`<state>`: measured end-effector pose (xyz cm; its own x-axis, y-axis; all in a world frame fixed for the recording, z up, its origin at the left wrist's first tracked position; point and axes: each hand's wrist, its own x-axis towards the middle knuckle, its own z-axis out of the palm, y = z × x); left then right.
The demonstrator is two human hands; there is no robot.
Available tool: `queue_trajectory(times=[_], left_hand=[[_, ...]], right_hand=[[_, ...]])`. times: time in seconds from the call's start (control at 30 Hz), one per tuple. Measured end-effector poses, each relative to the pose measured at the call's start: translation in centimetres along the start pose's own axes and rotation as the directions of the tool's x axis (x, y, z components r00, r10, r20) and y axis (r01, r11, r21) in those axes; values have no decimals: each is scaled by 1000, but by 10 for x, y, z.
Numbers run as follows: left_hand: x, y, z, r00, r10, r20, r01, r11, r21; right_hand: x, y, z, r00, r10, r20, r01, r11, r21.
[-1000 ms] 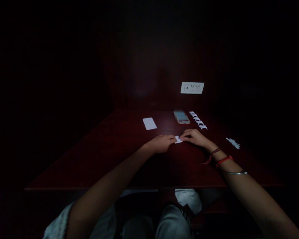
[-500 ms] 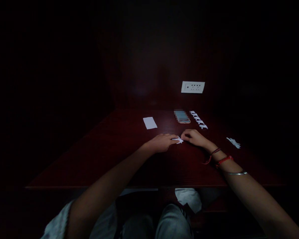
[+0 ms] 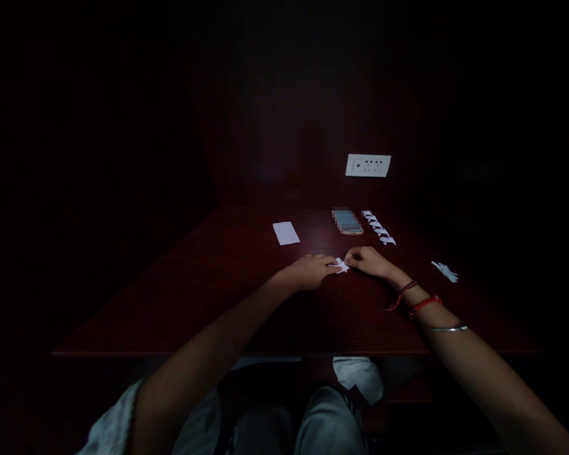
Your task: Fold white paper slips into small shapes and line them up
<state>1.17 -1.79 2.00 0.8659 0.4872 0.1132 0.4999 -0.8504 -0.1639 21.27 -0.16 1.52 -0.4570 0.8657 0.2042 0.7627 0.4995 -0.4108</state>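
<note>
A small white folded piece of paper (image 3: 341, 266) lies on the dark red table (image 3: 246, 297) between my two hands. My left hand (image 3: 308, 272) rests on the table with its fingertips pinched on the paper's left side. My right hand (image 3: 367, 261), with red cords and a metal bangle on the wrist, has curled fingers pressing on the paper's right side. The scene is very dim, so the fold's shape is hard to make out.
A blank white paper slip (image 3: 286, 232) lies further back. A phone (image 3: 346, 221) sits beside a row of several small folded white pieces (image 3: 378, 228). Another white piece (image 3: 444, 272) lies at the right. A white wall socket (image 3: 368, 165) is behind the table.
My right hand has drawn in slightly toward the paper and my left fingers have slid further onto it. Little else has moved.
</note>
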Motion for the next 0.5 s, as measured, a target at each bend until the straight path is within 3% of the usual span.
queue_trajectory(times=[0.5], left_hand=[[3,3,-2,1000,17,9,-17,1000,-15]], right_hand=[[5,3,2,998,63,15,-63,998,7]])
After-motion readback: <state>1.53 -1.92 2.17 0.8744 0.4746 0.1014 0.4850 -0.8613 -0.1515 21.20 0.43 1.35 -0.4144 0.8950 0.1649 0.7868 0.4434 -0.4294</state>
